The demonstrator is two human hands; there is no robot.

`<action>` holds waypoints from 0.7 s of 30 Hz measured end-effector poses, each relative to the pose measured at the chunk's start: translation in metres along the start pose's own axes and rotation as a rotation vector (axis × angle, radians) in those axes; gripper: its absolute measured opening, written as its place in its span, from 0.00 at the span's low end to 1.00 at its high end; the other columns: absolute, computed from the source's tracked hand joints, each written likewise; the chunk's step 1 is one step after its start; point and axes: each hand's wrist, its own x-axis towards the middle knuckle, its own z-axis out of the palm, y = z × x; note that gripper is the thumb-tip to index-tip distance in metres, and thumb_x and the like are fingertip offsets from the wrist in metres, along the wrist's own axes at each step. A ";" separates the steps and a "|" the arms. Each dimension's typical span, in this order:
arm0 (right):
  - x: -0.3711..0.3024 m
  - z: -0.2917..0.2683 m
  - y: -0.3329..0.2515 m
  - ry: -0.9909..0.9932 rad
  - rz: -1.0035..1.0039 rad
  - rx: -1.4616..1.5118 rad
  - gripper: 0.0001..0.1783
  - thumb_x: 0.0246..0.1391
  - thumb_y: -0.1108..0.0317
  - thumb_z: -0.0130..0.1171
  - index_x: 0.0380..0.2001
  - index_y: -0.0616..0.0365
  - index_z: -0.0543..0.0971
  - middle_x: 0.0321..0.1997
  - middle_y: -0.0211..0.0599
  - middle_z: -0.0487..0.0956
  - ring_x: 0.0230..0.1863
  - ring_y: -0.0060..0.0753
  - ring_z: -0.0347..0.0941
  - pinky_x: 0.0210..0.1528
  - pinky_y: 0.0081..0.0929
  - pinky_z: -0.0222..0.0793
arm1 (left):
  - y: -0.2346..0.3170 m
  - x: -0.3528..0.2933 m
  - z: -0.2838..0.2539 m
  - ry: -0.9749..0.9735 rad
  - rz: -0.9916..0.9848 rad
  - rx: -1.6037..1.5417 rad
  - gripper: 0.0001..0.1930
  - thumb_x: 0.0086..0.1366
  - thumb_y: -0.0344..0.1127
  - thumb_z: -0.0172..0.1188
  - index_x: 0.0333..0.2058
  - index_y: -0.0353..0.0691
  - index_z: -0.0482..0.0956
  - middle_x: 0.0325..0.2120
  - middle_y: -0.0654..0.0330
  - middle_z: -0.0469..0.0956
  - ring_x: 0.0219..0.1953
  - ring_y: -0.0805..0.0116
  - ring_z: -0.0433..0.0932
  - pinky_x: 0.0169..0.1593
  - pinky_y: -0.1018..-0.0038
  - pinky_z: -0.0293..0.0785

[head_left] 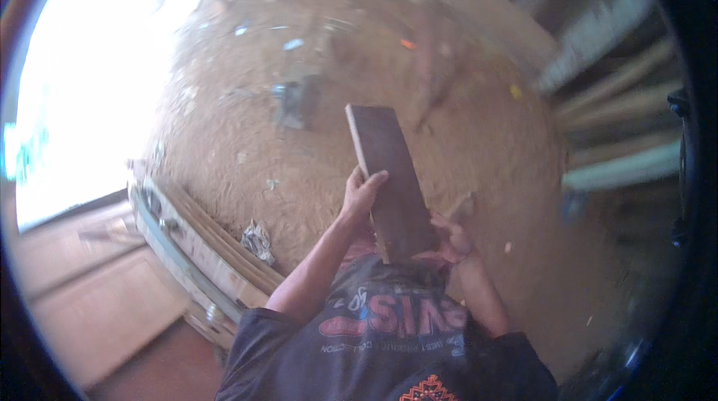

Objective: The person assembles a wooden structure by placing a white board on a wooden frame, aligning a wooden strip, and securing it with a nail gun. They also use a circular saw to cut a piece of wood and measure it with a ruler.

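1. The left hand [364, 193] has a closed grip on the dark wooden board [390, 176]: its fingers wrap over the board's left long edge about halfway up, thumb side toward the person.
2. The right hand [447, 240] grips the board's lower right edge, near the bottom end; the fingers look curled around it, though blur makes the exact hold hard to read.
3. The board is held in the air in front of the chest, tilted, its far end pointing up and slightly left, its near end close to the dark printed shirt [389, 334].
4. The board's pale left edge shows as a thin strip; its top end is cut square.
5. Beyond the board lies a sawdust-covered floor [247, 147], open on all sides of the raised end.
6. A small dark metal object [295, 102] sits on the floor, well apart from the board's top end, to its left.
7. At lower left, a long wooden frame piece [202, 251] runs diagonally, with a crumpled grey scrap [258, 240] beside it, near the left forearm.
8. Stacked planks [621, 117] line the right side, well clear of the hands.
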 end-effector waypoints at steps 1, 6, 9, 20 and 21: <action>0.021 0.025 -0.005 -0.045 -0.059 -0.230 0.39 0.71 0.47 0.49 0.75 0.61 0.58 0.74 0.49 0.66 0.73 0.54 0.64 0.71 0.56 0.62 | 0.017 -0.005 -0.024 0.064 0.115 0.051 0.25 0.70 0.40 0.63 0.60 0.33 0.69 0.50 0.51 0.81 0.51 0.61 0.80 0.58 0.66 0.76; 0.125 0.126 0.014 0.105 -0.370 -1.028 0.34 0.73 0.51 0.47 0.72 0.63 0.63 0.72 0.52 0.69 0.71 0.48 0.67 0.75 0.38 0.55 | 0.094 -0.030 -0.107 0.337 0.318 0.330 0.24 0.70 0.38 0.59 0.60 0.32 0.69 0.49 0.49 0.82 0.51 0.62 0.81 0.56 0.65 0.76; 0.186 0.172 0.022 0.076 -0.651 -1.178 0.33 0.74 0.48 0.44 0.69 0.64 0.68 0.65 0.55 0.75 0.68 0.50 0.69 0.73 0.43 0.58 | 0.129 -0.034 -0.154 0.401 0.364 0.287 0.33 0.69 0.42 0.61 0.66 0.32 0.62 0.49 0.41 0.82 0.52 0.52 0.83 0.56 0.61 0.77; 0.355 0.350 -0.023 -0.667 -0.279 -0.298 0.35 0.73 0.48 0.48 0.74 0.56 0.59 0.66 0.40 0.72 0.65 0.35 0.70 0.67 0.38 0.69 | 0.211 -0.025 -0.277 0.368 0.899 0.642 0.56 0.67 0.51 0.66 0.75 0.26 0.36 0.73 0.31 0.52 0.77 0.44 0.53 0.76 0.57 0.53; 0.378 0.379 -0.024 -0.619 -0.300 -0.345 0.32 0.75 0.52 0.46 0.73 0.56 0.60 0.67 0.41 0.71 0.66 0.37 0.70 0.68 0.39 0.69 | 0.231 -0.022 -0.285 0.406 0.818 0.607 0.55 0.68 0.50 0.65 0.75 0.25 0.36 0.73 0.30 0.52 0.76 0.42 0.53 0.75 0.57 0.54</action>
